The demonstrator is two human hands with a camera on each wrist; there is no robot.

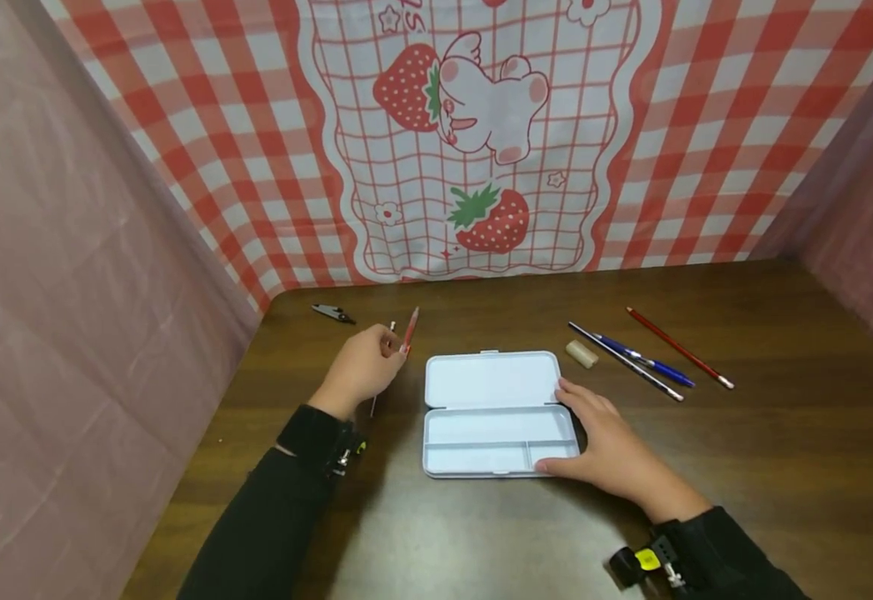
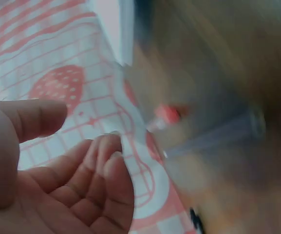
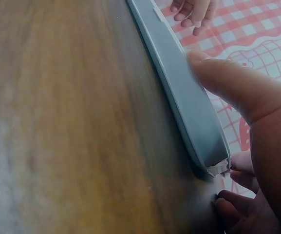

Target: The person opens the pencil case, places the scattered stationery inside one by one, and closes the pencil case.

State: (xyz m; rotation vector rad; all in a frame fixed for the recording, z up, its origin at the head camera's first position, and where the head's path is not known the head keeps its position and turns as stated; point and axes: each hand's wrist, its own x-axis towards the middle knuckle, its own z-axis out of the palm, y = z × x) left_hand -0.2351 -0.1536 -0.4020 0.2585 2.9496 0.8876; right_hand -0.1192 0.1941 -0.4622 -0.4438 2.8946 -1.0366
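Head view: red pen (image 1: 411,327) beside left fingers (image 1: 393,359), white case (image 1: 492,380) against right fingers (image 1: 585,399).

Soft light leaves pale glare on the near table (image 1: 436,542) and a shadow beside the left sleeve (image 1: 256,521). The left wrist view looks hazy, the table smeared by blur; in the right wrist view its grain is soft.

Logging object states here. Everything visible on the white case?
The white case looks like smooth plastic. It lies open and flat on the brown tabletop, lid folded back. Dividers make one long rear compartment and two front ones, the right one smaller; no contents show. A small tab sits mid-front, and a ragged patch marks one corner. The right hand holds its right end, thumb at the front rim.
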